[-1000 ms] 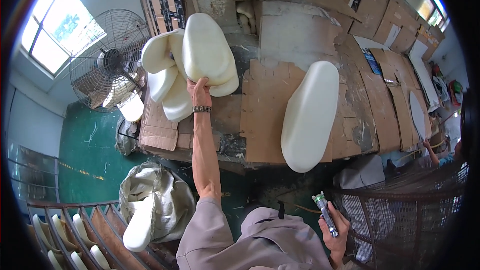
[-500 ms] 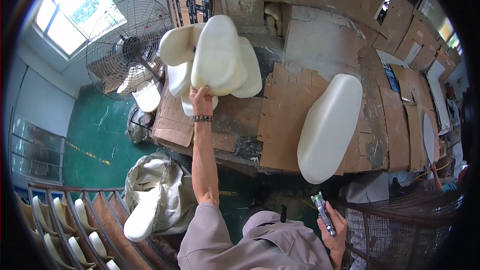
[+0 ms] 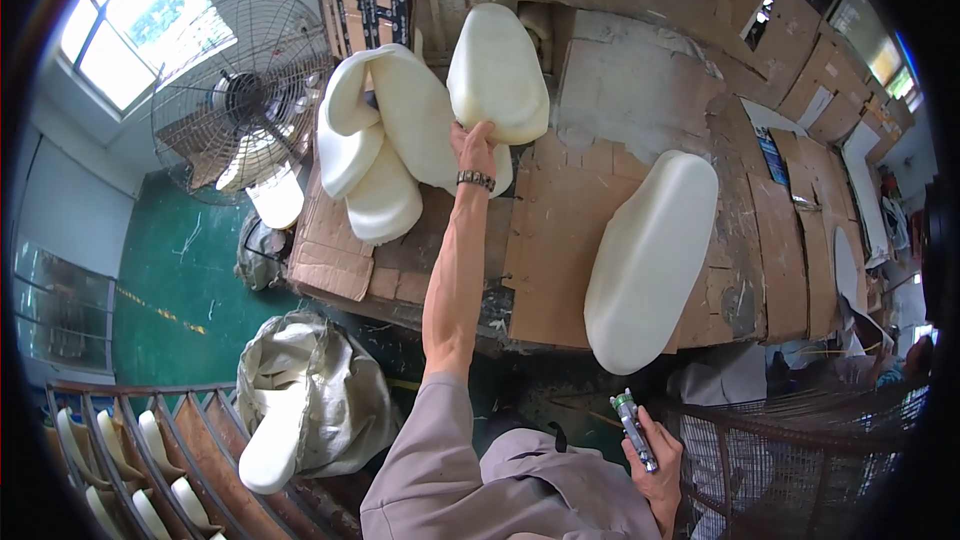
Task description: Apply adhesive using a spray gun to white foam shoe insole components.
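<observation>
My left hand (image 3: 473, 147) reaches far forward and grips the near end of a cream foam seat cushion (image 3: 497, 75), which is tilted up above the table. To its left, several similar foam cushions (image 3: 385, 202) lean and overlap in a pile. Low on the right, my right hand (image 3: 655, 460) is closed around a slim grey metal hand tool (image 3: 636, 430) with a green collar at its upper end; its exact kind does not show. Beyond that hand, a long cream seat cushion (image 3: 655, 260) lies on the cardboard-covered table (image 3: 560, 270), its near end over the front edge.
A large wire-caged fan (image 3: 240, 95) stands at the back left. By the table's near left corner is a pale woven sack (image 3: 345, 400) with foam pieces. A slatted rack (image 3: 215, 430) holds several cushions. A dark mesh cage (image 3: 790, 460) stands at lower right.
My left hand has moved right and slightly forward, carrying the gripped cushion away from the pile and uncovering the cushions behind it. My right hand stays nearly in place with the tool.
</observation>
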`<action>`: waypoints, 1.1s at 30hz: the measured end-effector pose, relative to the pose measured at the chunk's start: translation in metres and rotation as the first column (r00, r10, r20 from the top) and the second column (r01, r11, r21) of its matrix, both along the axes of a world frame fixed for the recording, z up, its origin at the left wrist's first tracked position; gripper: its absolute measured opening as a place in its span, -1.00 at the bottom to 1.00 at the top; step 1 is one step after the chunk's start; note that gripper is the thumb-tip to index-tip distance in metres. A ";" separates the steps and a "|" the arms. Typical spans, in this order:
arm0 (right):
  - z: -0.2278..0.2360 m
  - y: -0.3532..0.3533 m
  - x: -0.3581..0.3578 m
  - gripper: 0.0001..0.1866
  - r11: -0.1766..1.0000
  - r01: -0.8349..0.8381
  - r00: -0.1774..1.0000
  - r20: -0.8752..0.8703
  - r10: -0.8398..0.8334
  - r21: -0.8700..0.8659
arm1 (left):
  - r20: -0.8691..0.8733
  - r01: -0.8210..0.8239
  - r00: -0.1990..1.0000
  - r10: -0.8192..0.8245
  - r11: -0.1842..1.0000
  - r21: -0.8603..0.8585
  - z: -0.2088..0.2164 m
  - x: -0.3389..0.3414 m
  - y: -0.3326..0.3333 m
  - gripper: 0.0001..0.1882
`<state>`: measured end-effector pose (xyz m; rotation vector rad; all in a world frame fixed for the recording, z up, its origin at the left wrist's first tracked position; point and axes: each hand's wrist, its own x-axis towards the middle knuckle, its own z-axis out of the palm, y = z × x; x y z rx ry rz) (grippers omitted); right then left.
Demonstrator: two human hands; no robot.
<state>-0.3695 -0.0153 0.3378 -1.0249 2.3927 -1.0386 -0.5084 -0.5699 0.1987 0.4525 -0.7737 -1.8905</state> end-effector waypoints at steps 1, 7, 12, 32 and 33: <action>0.001 0.000 0.001 -0.43 1.000 0.015 1.000 -0.007 -0.015 0.002 | -0.007 0.015 1.000 -0.015 1.000 0.002 -0.002 -0.012 -0.002 -0.51; -0.005 0.016 0.004 -0.44 0.990 0.140 0.990 0.014 -0.140 0.029 | -0.127 -0.022 0.991 0.033 0.996 0.085 -0.059 -0.073 -0.014 -0.48; -0.003 0.027 0.006 -0.41 0.977 0.210 0.977 0.036 -0.211 0.026 | 0.070 -0.200 0.980 0.188 0.941 0.275 -0.115 -0.092 -0.032 -0.57; -0.009 0.026 0.005 -0.36 0.974 0.226 0.974 0.010 -0.226 0.022 | 0.492 -0.132 0.868 0.063 0.986 0.106 -0.120 -0.102 -0.022 -0.59; -0.011 0.027 0.005 -0.35 0.976 0.217 0.976 0.016 -0.218 0.028 | 0.477 -0.155 0.871 0.116 0.987 0.042 -0.115 -0.099 -0.028 -0.58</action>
